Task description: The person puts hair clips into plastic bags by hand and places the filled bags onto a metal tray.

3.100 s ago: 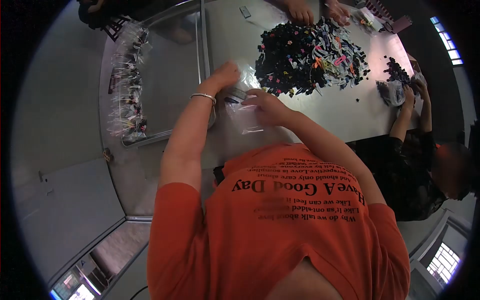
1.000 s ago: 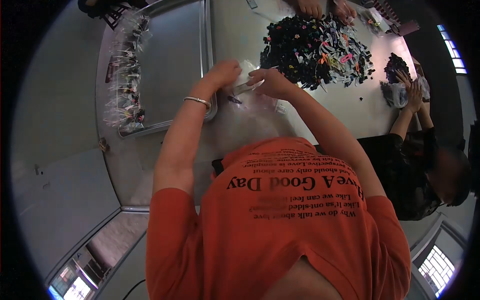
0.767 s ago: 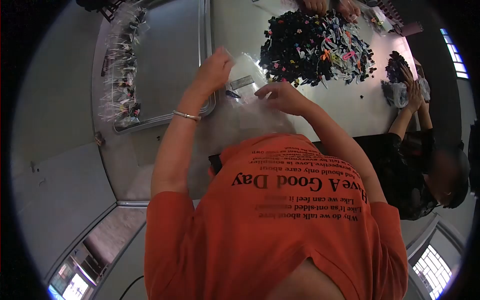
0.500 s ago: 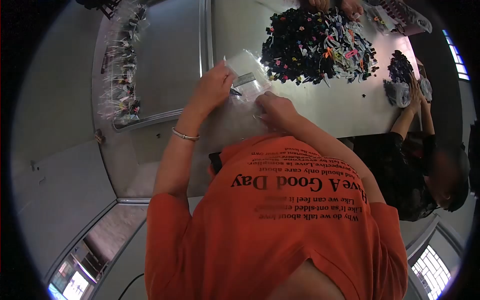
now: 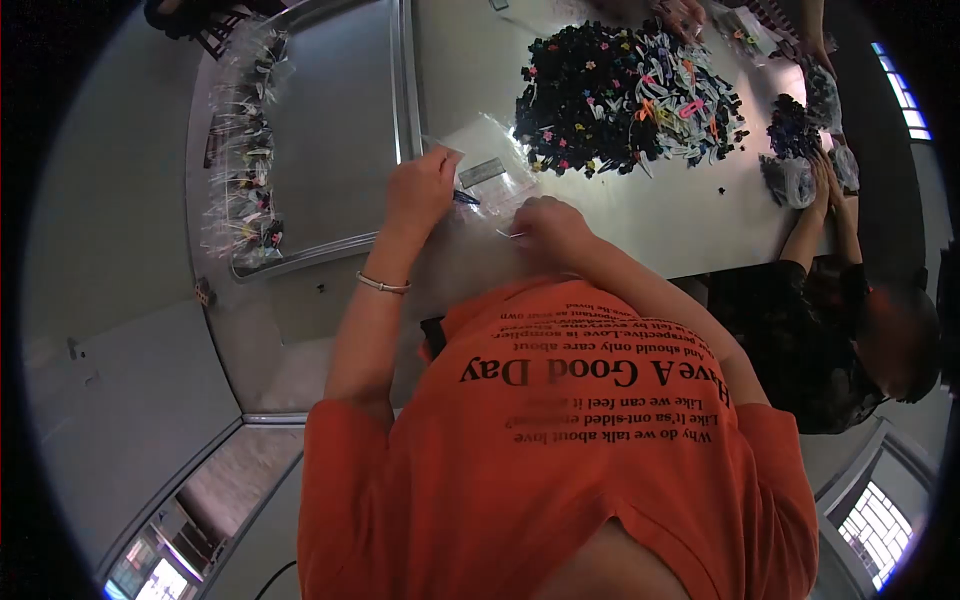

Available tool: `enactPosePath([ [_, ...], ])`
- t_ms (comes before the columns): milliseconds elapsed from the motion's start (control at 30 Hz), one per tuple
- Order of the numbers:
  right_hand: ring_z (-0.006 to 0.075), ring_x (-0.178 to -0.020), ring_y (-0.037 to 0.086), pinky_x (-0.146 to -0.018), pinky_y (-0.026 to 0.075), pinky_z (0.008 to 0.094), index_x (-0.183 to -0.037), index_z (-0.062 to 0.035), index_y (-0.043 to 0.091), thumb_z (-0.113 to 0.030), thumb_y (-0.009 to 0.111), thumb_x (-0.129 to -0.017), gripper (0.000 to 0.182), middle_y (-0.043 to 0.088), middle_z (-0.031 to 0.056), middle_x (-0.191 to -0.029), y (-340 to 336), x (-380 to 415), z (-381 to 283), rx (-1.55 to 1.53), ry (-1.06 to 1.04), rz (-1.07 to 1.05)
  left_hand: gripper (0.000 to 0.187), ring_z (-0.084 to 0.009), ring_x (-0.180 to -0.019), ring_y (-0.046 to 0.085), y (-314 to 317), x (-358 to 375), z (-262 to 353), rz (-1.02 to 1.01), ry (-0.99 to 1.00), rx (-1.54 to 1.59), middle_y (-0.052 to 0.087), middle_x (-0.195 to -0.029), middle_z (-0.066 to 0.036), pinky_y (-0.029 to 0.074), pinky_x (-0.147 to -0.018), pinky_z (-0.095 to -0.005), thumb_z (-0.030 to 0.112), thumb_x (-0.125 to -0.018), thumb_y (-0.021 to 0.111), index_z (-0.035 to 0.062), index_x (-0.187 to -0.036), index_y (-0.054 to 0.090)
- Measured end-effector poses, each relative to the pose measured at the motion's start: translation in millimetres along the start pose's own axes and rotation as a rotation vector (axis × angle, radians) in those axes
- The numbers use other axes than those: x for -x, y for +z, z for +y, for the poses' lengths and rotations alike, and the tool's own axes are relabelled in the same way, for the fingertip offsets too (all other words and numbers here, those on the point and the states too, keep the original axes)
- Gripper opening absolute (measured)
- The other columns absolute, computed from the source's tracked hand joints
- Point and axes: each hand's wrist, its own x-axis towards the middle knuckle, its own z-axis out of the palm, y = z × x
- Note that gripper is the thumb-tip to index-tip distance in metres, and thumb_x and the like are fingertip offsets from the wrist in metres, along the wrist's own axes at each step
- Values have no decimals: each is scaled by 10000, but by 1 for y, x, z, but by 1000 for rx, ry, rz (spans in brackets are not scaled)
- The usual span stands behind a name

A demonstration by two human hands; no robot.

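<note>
My left hand (image 5: pixel 424 190) is closed, pinching the upper left edge of a clear plastic bag (image 5: pixel 505 180). A grey rectangular piece (image 5: pixel 482 173) shows at the bag, with a small dark hair clip (image 5: pixel 465 197) beside my left fingers. My right hand (image 5: pixel 552 226) is at the bag's lower right, fingers curled. A thin white curved strip (image 5: pixel 509 234) sticks out beside those fingers; what the hand grips is mostly hidden. Just beyond the bag lies a large pile of hair clips (image 5: pixel 590 100), black with small coloured flowers, and white, orange and pink on its right.
A metal-rimmed tray (image 5: pixel 402 80) lies to the left, with filled clear bags (image 5: pixel 245 160) along its far-left side. At right, a co-worker's hands (image 5: pixel 822 180) touch bagged dark items (image 5: pixel 795 180). Another person's hand (image 5: pixel 680 18) is at the pile's far edge.
My left hand has shifted slightly left and down, still at the bag's edge. My right hand has moved a little down. Another arm has appeared at the upper right.
</note>
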Motion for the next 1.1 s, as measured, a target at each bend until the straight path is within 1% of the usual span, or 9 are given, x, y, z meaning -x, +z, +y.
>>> enactPosePath([
  [100,299,-807,630,-716,501,390,-846,-97,677,-168,629,-733,143,665,101,-828,-17,6,9,-13,-9,35,149,-339,-734,620,16,-2,4,-40,99,-188,634,-800,-145,500,-635,-432,196,-834,534,75,-833,621],
  [167,244,-738,635,-685,502,338,-820,-76,669,-151,652,-715,131,664,92,-797,-29,13,17,-339,221,-103,117,-322,-754,620,33,-4,-5,-118,149,-313,627,-806,-129,503,-649,-424,156,-809,531,69,-814,608],
  [200,179,-685,622,-661,498,289,-811,-59,661,-117,675,-706,121,661,77,-769,-26,17,28,-475,186,-50,95,-307,-794,605,48,-3,-16,-88,259,-352,601,-824,-117,501,-674,-413,136,-774,536,62,-795,590],
  [233,179,-685,622,-661,498,289,-811,-59,661,-117,675,-706,121,661,77,-769,-30,21,29,-474,187,-44,79,-293,-834,589,53,-5,-16,-58,370,-391,576,-843,-106,499,-699,-401,116,-738,541,54,-777,572],
  [500,80,-684,570,-646,481,240,-831,-3,635,-51,679,-757,99,629,26,-749,-34,40,36,-834,366,37,180,-295,-886,558,51,-15,-16,-117,338,-404,555,-897,-126,481,-742,-419,177,-704,639,43,-809,582],
  [700,78,-667,548,-620,454,224,-842,-18,640,-81,699,-766,115,616,-1,-761,-51,34,29,-1130,404,230,240,-309,-862,583,44,-28,-12,-245,315,-413,582,-882,-135,479,-762,-428,229,-698,676,39,-817,590],
  [867,69,-628,530,-579,421,203,-860,-39,636,-112,705,-770,135,611,-1,-745,-50,15,37,-1145,407,338,270,-322,-871,594,34,-36,-10,-333,146,-306,604,-902,-152,486,-773,-424,264,-681,672,34,-805,603],
  [933,63,-616,522,-563,417,203,-850,-45,640,-111,713,-761,133,611,-3,-743,-45,8,38,-1051,487,446,270,-322,-842,600,27,-37,-10,-248,105,-208,608,-893,-143,491,-742,-421,269,-688,666,44,-825,608],
  [1100,68,-611,528,-545,429,217,-824,-27,650,-122,718,-739,145,613,-6,-732,-33,-25,38,-881,531,451,278,-319,-807,601,-14,-42,7,-68,103,-120,606,-877,-129,491,-707,-414,286,-703,670,49,-834,606],
])
